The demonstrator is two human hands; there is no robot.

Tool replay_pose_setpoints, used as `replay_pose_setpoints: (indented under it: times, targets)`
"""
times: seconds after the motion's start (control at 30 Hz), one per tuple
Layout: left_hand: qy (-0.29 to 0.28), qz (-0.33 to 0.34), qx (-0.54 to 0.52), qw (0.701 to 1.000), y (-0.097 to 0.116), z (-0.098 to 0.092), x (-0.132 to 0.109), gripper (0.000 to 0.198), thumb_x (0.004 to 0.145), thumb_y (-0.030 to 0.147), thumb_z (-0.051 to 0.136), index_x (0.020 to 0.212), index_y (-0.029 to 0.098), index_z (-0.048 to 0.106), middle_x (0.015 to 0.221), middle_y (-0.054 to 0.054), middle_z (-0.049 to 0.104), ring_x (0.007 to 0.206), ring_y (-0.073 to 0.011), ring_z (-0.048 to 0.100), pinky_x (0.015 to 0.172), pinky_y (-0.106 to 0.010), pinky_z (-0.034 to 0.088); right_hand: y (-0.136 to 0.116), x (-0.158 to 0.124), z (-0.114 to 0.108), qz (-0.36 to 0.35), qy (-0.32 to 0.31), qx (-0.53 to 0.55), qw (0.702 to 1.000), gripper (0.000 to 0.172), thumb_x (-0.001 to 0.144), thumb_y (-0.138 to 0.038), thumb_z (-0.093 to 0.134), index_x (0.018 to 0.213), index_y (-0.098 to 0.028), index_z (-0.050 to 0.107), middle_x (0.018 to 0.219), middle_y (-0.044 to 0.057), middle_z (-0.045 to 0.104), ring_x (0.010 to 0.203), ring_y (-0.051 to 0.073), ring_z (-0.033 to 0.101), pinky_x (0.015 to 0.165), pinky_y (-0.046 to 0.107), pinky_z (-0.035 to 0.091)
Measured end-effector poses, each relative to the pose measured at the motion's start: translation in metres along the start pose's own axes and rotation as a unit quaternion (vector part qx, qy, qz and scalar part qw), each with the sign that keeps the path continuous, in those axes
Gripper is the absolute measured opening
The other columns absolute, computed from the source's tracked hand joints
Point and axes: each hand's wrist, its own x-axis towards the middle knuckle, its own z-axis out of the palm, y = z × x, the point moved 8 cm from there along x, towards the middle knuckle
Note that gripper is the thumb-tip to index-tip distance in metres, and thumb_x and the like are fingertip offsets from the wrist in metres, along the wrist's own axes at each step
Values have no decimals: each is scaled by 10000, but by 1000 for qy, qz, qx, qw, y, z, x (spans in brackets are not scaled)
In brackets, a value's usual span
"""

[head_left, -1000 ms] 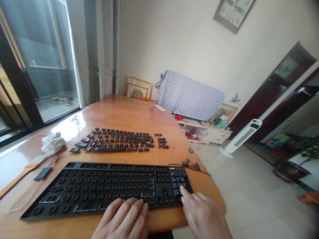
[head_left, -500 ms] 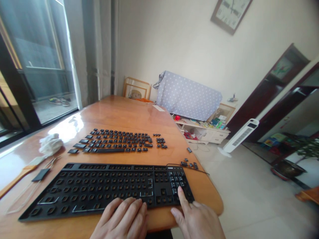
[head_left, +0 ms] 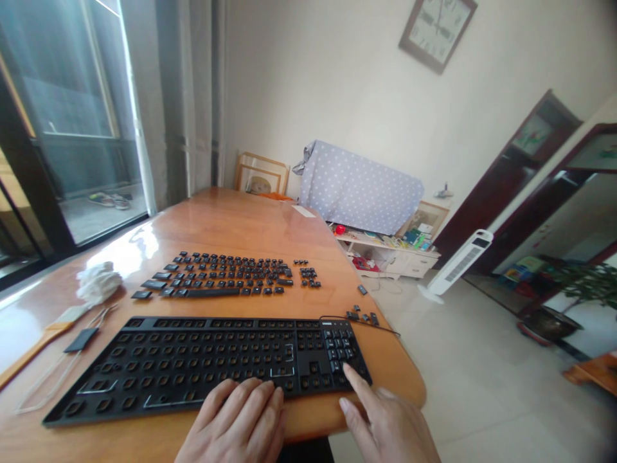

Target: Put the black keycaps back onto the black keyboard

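Observation:
A black keyboard [head_left: 202, 363] lies along the table's front edge, most of its key sockets bare. Keycaps [head_left: 341, 344] sit on much of its number pad. My left hand [head_left: 238, 411] rests palm down on the keyboard's front edge, fingers side by side; its thumb is hidden. With the index finger stretched out, my right hand [head_left: 385, 421] touches the lower part of the number pad, thumb held apart. Behind the keyboard, loose black keycaps [head_left: 226, 275] lie in rows, a long space bar [head_left: 212, 292] among them. Several more keycaps [head_left: 365, 317] lie beyond the number pad.
A flat brush [head_left: 53, 329], a wire keycap puller [head_left: 81, 341] and a crumpled white cloth [head_left: 99, 283] lie at the left. The keyboard cable [head_left: 380, 327] runs near the wooden table's [head_left: 405, 370] right edge. A white tower fan [head_left: 456, 267] stands on the floor.
The view has shifted slightly. My right index finger has moved a little off the number-pad keycaps toward the front, and the thumb has drawn slightly back. My left hand stays in place.

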Motion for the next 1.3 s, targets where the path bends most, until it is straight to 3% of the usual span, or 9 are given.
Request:
replay_pose_setpoints:
  times: [0.43,0.57,0.77,1.0,1.1,1.2,1.3]
  targets:
    - [1,18,2,1000,2,0,-2,256,977,321,504,1067,248,733,1016,-4,754,991,-185,613,1056,-393,320,4,-2,7,29,-1,39,999,426,1011,-426,439,1301,-223,677,766,55,749,659,230,725,572,309,515]
    - [-5,9,3,1000,2,0,0,269,988,313,479,1047,251,733,1015,-3,751,993,-181,614,1054,-390,321,1,2,-1,31,11,49,998,431,1011,-412,438,1330,-220,656,813,57,764,691,227,736,585,304,522]
    - [-1,6,3,1000,2,-2,0,256,982,310,491,1049,263,734,1017,-1,738,989,-165,615,1071,-371,326,-15,9,-2,-7,-22,45,999,435,979,-368,486,1350,-210,650,749,43,753,634,224,728,534,293,503]
    - [0,1,-5,1000,2,-2,0,246,981,321,508,1058,258,734,1025,1,747,992,-168,618,1088,-370,315,1,0,10,38,-2,69,997,471,994,-442,462,1375,-228,636,788,61,759,680,236,734,577,305,527]
    - [3,-1,-2,1000,1,-2,0,240,979,311,509,1047,264,734,1011,5,748,986,-163,621,1085,-364,317,6,0,11,49,-26,92,994,468,1000,-455,461,1365,-231,649,809,63,765,705,236,742,596,298,535]
    - [3,0,-2,1000,0,-1,-1,239,980,298,501,1028,273,735,1012,14,749,980,-152,624,1087,-351,314,13,6,7,65,-66,140,986,450,1007,-468,461,1343,-247,663,836,54,772,728,220,743,631,291,550]
    - [4,11,-1,1000,-1,1,-3,240,981,294,498,1011,276,735,1008,19,751,980,-145,626,1102,-345,301,34,20,-3,105,-51,182,976,407,1015,-461,448,1302,-288,679,918,37,778,805,203,741,710,293,562]
